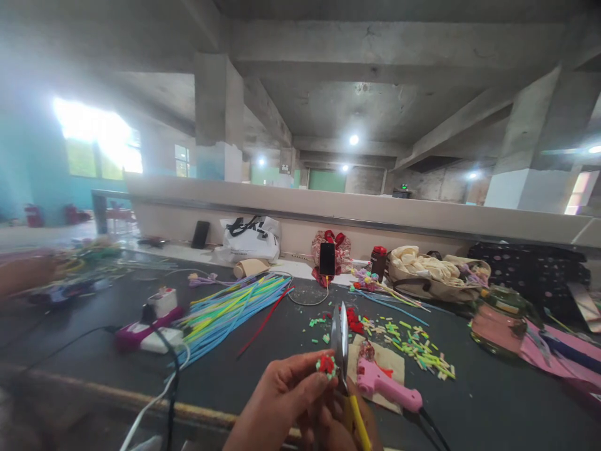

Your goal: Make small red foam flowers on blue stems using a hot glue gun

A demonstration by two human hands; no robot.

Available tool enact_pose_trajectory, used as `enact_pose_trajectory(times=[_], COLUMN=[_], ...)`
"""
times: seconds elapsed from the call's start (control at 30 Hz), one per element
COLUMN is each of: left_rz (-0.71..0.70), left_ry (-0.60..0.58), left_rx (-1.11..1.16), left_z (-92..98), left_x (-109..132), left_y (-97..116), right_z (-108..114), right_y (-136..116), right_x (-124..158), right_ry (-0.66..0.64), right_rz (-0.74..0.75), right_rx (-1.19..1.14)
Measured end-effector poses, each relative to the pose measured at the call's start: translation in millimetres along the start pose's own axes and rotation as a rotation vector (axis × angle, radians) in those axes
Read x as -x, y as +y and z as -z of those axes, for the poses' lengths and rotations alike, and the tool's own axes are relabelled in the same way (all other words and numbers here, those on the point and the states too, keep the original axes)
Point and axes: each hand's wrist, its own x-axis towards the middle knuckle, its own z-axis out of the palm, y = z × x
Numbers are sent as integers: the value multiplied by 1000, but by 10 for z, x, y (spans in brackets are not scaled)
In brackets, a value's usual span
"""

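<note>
Between the thumb and fingers of my left hand (279, 401) sits a small red and pale-green flower-like piece (326, 365). Just right of it, my right hand (369, 416) grips scissors (341, 341) with yellow handles, blades pointing up and away from me. The blades stand close beside the piece; whether they touch it I cannot tell. My left hand partly covers my right. A pink glue gun (389, 386) lies on a beige cloth (397, 363) to the right. Beyond the scissors are red pieces (355, 321) and scattered short green and yellow cut pieces (422, 351).
Left, blue, green and yellow pipe cleaners (235, 313) lie bundled by a purple-and-white power strip (150, 332) with trailing cords. A propped phone (327, 259), a white bag (251, 238), a cream bag (413, 285) and a jar of pinkish liquid (498, 326) line the back and right.
</note>
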Motion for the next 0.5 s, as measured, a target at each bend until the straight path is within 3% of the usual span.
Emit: enact_pose_trajectory(times=[0.17, 0.37, 0.5], left_rz=[46, 23, 71], left_ry=[58, -20, -7], left_rx=[18, 97, 92], left_z=[-7, 55, 75], left_x=[10, -81, -100], left_y=[3, -30, -6], right_z=[-9, -20, 12], right_y=[-11, 5, -8], right_x=[10, 21, 20], right_ry=[-2, -3, -51], right_rz=[15, 58, 82], right_rx=[24, 43, 70])
